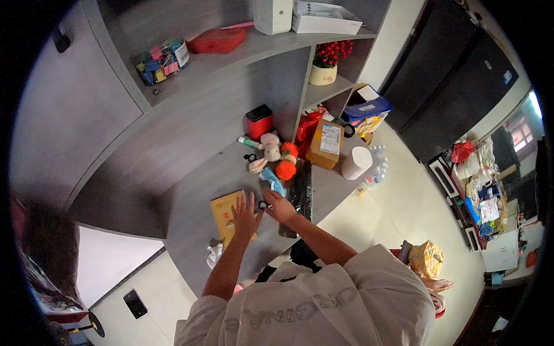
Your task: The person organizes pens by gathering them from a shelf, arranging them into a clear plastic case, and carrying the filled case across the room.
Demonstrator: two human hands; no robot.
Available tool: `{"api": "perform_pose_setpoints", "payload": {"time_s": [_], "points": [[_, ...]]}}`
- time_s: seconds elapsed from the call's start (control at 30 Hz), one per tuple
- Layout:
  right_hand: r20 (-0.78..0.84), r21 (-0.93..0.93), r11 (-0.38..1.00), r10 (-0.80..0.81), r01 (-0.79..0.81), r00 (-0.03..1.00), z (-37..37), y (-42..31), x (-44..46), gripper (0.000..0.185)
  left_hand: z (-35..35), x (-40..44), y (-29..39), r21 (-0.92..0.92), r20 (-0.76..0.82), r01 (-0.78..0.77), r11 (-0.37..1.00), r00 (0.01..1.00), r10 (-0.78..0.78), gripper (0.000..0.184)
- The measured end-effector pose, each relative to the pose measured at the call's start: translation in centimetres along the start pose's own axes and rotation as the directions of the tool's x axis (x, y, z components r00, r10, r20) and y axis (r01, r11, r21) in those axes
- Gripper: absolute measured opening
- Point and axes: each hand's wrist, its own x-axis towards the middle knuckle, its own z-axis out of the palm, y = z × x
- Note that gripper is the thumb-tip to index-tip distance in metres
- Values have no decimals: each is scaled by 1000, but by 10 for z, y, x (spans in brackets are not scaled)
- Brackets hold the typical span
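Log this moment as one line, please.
left hand: spread over tan packet | right hand: at small black ring, grip unclear | nearby: blue item

Soft indoor light for you here: the grey desk (193, 193) sits fairly dim, the pale floor (372, 213) gleams brighter, and far right a white strip (535, 105) glares! Your lens bows the long shelf (231, 64) into a curve, black swallows the corners, and the far-right clutter (482, 184) looks soft.
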Motion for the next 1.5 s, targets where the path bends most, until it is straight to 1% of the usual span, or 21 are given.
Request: {"api": "perform_pose_setpoints", "payload": {"time_s": [0.03, 0.07, 0.17, 0.2, 0.23, 0.37, 0.43, 0.47, 0.5, 0.6, 0.67, 0.73, 0.77, 0.87, 0.9, 0.97, 1.07, 1.2, 1.3, 1.37, 1.5], "points": [[-50, 11, 1000, 2, -2, 999, -9, -2, 1, 56, -12, 11, 13, 8, -10, -16, 1000, 1000, 16, 76], [-88, -43, 999, -21, 18, 996, -16, 5, 4, 58, -23, 25, 26, 20, -27, -32, 999, 999, 33, 77], [-218, 4, 999, -46, 48, 975, -58, 10, 22, 61, -52, 65, 67, 48, -126, -89, 995, 988, 94, 79], [-222, 31, 999, 20, -14, 975, -78, 6, 26, 59, -62, 78, 80, 74, -145, -98, 992, 984, 108, 79], [-258, 12, 1000, -18, 22, 966, -96, 5, 28, 59, -71, 89, 95, 96, -163, -106, 990, 979, 120, 78], [-433, -100, 980, -200, 174, 879, -171, 23, 57, 57, -114, 144, 153, 23, -193, -122, 992, 973, 124, 75], [-487, -130, 965, -262, 227, 833, -227, 22, 72, 57, -143, 178, 184, 4, -338, -160, 987, 929, 152, 70], [-520, -127, 973, -232, 194, 822, -258, 11, 77, 56, -154, 198, 195, 4, -420, -198, 980, 889, 182, 69], [-572, -180, 959, -283, 219, 770, -283, 16, 90, 57, -167, 216, 206, 8, -495, -234, 972, 844, 208, 67], [-686, -213, 934, -352, 286, 637, -365, -1, 117, 63, -216, 265, 235, 158, -626, -239, 958, 726, 284, 62], [-728, -347, 895, -446, 280, 522, -401, -3, 143, 64, -238, 291, 250, 164, -648, -252, 954, 702, 296, 60], [-716, -456, 864, -500, 215, 487, -426, -16, 158, 64, -251, 303, 260, 223, -666, -215, 951, 679, 310, 60], [-708, -508, 842, -527, 181, 470, -435, -20, 167, 64, -255, 306, 265, 278, -675, -171, 945, 666, 319, 61], [-617, -610, 778, -585, 150, 527, -444, -14, 196, 59, -265, 313, 278, 396, -676, -68, 916, 653, 341, 62], [-621, -583, 794, -571, 170, 538, -445, -13, 202, 55, -265, 315, 280, 422, -674, -40, 906, 654, 343, 62], [-629, -532, 821, -546, 205, 554, -450, -14, 208, 48, -265, 330, 276, 371, -697, -61, 927, 640, 322, 58], [-592, -496, 849, -484, 182, 645, -461, -19, 204, 40, -266, 355, 264, 341, -689, -80, 937, 657, 307, 50], [-622, -506, 836, -525, 213, 581, -466, -14, 204, 33, -275, 361, 264, 324, -657, -61, 944, 703, 271, 34], [-641, -500, 821, -565, 275, 519, -470, -9, 204, 27, -279, 362, 265, 299, -662, -75, 951, 702, 263, 28], [-656, -485, 800, -600, 352, 459, -469, -3, 204, 23, -280, 360, 266, 304, -668, -111, 946, 683, 295, 26], [-671, -450, 781, -616, 434, 413, -470, 0, 192, 22, -282, 348, 272, 303, -653, -132, 944, 693, 306, 25]]}}
